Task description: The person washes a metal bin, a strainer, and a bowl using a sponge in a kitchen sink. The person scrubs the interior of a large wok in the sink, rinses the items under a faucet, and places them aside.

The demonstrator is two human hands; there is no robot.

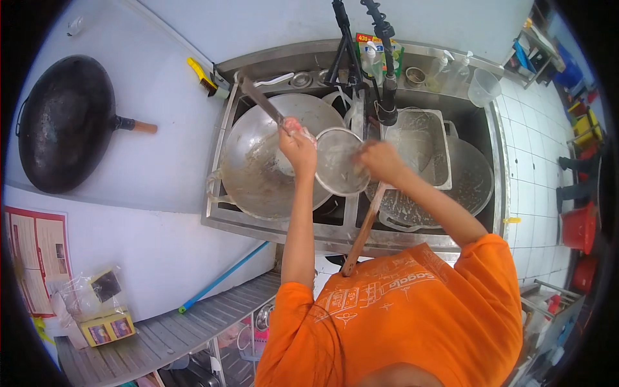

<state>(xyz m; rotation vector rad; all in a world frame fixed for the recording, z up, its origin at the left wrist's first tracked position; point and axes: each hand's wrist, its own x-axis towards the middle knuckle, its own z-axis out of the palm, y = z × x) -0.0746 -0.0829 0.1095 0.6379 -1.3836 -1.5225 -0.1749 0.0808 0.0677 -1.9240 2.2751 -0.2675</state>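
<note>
My left hand (300, 147) grips the long flat metal handle (263, 102) of a round metal ladle or strainer (341, 162), close to its bowl. Something pink and white shows at that hand's fingers. My right hand (379, 162), blurred, is at the bowl's right edge with its fingers curled; whether it holds a scrubber I cannot tell. Under the left hand a large metal wok (256, 155) lies in the left sink basin. A rectangular metal pan (437, 150) rests over another large wok (471, 169) in the right basin. A wooden handle (362, 234) slants over the sink's front edge.
Two black faucet fittings (387, 87) rise behind the sink. Pump bottles (440, 72), a green pouch (394, 53) and a plastic cup (483, 87) line the back ledge. A black wok (67, 123) and a yellow brush (200, 75) are at the left. A ribbed shelf (193, 334) is lower left.
</note>
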